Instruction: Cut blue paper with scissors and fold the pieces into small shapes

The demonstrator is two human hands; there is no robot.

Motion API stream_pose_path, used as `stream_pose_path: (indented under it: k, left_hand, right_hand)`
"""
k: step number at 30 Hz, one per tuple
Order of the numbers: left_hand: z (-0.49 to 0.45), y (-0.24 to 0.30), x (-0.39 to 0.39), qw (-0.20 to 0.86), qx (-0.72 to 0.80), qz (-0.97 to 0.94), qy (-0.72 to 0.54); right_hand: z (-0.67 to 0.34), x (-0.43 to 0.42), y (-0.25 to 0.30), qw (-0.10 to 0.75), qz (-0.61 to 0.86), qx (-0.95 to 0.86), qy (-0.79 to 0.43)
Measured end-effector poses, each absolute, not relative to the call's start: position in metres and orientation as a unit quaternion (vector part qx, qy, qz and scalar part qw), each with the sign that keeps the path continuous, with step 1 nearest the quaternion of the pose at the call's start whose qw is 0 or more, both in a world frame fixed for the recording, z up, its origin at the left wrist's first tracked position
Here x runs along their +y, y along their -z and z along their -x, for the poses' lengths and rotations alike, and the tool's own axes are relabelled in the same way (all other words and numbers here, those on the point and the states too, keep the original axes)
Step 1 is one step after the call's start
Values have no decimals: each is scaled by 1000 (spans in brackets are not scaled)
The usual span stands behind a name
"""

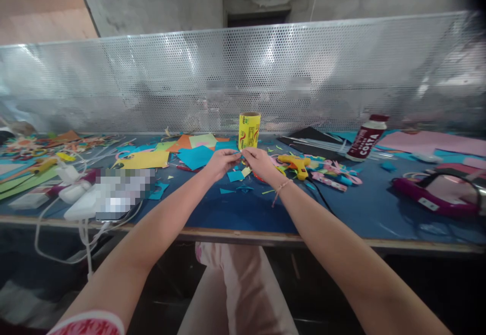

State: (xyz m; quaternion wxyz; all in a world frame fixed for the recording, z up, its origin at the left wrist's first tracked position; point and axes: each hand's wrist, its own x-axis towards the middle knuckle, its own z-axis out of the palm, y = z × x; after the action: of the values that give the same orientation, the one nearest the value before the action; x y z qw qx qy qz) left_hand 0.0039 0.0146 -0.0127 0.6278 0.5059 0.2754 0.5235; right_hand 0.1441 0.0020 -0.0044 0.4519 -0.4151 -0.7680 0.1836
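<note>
Both left hand and right hand pinch fingers on a tiny scrap, which could vanish among cuttings littering the table if dropped.

the tape roll stands behind the hands, glue gun right of them, bottle farther right.

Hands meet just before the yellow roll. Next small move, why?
Probably draw both hands slightly toward the body: the left hand and right hand meet at the fingertips, anything held too small to tell, close to the upright yellow roll, which a nudge might tip.
</note>
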Motion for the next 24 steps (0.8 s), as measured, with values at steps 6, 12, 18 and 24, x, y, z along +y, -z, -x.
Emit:
stream_pose_path:
  k: [6,12,18,24]
  left_hand:
    - [-6,7,10,613,289,-477,-560]
    - [-6,8,11,600,296,-485,-563]
    - [-3,13,16,449,362,-594,-561]
    - [0,10,9,77,317,-789,-520]
  right_hand:
    - [-142,0,1,455,425,-766,-159]
    - [-141,2,4,466,419,-746,-225]
    - [-144,5,6,481,436,-717,-253]
    - [-147,9,6,506,460,-684,-254]
